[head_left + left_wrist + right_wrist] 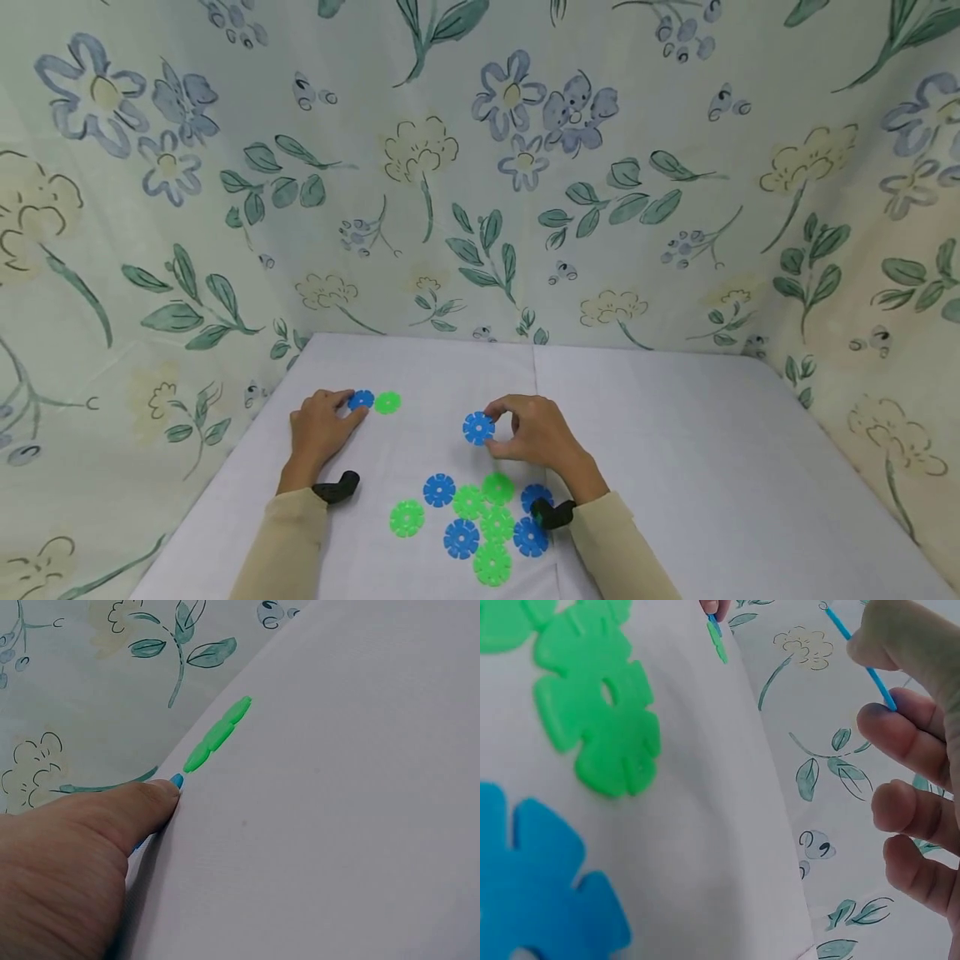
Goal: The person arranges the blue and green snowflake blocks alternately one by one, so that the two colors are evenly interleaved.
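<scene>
In the head view my left hand (pixel 318 429) rests at the table's left side, thumb and finger holding a blue notched disc (pixel 361 401). Touching or nearly touching that disc on its right lies a green disc (pixel 387 402). Above the middle of the table, my right hand (pixel 542 433) pinches another blue disc (pixel 478 428) by its edge between thumb and fingers. The right wrist view shows this disc (pixel 873 675) edge-on in the right hand (pixel 922 735). In the left wrist view, the left thumb (pixel 154 806) covers most of the blue disc, with the green one (pixel 218 736) beyond.
Several loose discs lie near the table's front middle, among them a green one (pixel 407 518) and a blue one (pixel 439 490); some overlap or touch. Part of this group is under the right wrist. A floral cloth (pixel 450 208) hangs behind the white table (pixel 675 467).
</scene>
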Demonstrator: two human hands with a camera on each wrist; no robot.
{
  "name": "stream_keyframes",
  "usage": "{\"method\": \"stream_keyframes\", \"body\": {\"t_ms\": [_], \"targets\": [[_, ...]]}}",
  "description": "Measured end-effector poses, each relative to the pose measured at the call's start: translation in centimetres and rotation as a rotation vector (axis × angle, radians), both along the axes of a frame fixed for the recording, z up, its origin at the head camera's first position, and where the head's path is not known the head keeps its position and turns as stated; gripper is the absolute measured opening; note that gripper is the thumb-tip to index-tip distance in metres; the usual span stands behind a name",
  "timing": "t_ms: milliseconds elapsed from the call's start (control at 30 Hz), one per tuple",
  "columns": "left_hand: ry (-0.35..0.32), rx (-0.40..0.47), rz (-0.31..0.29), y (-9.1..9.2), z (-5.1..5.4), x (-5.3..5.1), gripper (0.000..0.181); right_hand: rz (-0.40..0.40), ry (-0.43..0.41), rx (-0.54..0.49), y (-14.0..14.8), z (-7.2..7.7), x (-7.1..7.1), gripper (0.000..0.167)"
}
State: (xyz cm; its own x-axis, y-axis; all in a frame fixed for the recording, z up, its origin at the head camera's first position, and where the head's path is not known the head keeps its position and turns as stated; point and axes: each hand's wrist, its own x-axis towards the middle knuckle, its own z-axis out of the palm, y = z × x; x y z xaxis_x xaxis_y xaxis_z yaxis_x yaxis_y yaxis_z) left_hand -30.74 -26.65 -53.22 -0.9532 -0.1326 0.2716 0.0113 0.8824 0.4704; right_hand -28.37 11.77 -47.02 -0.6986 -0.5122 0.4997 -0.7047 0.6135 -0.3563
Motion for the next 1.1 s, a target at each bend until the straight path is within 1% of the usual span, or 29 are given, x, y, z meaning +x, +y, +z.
{"method": "stream_keyframes", "body": {"t_ms": [133,300,400,467,600,667,767,867,933,1100], "targets": [[0.003,0.000,0.004,0.1,0.0,0.0,0.054,0.009,-0.026,-0.074,-0.4,0.4,-0.8,0.036],[0.005,-0.003,-0.012,0.4,0.1,-0.2,0.055,-0.007,-0.069,-0.182,-1.2,0.6,-1.8,0.034],[0.012,-0.021,-0.002,0.0,-0.1,-0.1,0.055,-0.005,-0.074,-0.211,-2.3,0.5,-2.2,0.034],[0.011,-0.023,0.005,-0.2,-0.2,0.0,0.054,-0.011,-0.037,-0.212,-3.0,0.4,-2.5,0.034],[0.007,-0.016,-0.014,-0.3,-0.4,-0.1,0.055,-0.048,0.108,-0.234,-4.0,0.4,-3.1,0.036],[0.009,-0.012,-0.011,-0.5,-0.6,-0.1,0.055,-0.052,0.163,-0.262,-4.7,0.3,-3.4,0.037],[0.019,-0.006,-0.005,-0.4,-0.7,-0.1,0.054,-0.050,0.189,-0.300,-5.7,0.0,-3.9,0.038],[0.018,-0.002,-0.004,-0.3,-0.7,-0.2,0.054,-0.056,0.154,-0.335,-6.4,-0.4,-4.2,0.037],[0.011,-0.003,-0.004,-0.1,-0.7,-0.3,0.054,-0.074,0.111,-0.346,-6.7,-0.7,-4.5,0.036],[0.012,0.002,0.004,-0.1,-0.7,-0.5,0.054,-0.140,-0.043,-0.327,-7.6,-2.0,-5.1,0.033]]}}
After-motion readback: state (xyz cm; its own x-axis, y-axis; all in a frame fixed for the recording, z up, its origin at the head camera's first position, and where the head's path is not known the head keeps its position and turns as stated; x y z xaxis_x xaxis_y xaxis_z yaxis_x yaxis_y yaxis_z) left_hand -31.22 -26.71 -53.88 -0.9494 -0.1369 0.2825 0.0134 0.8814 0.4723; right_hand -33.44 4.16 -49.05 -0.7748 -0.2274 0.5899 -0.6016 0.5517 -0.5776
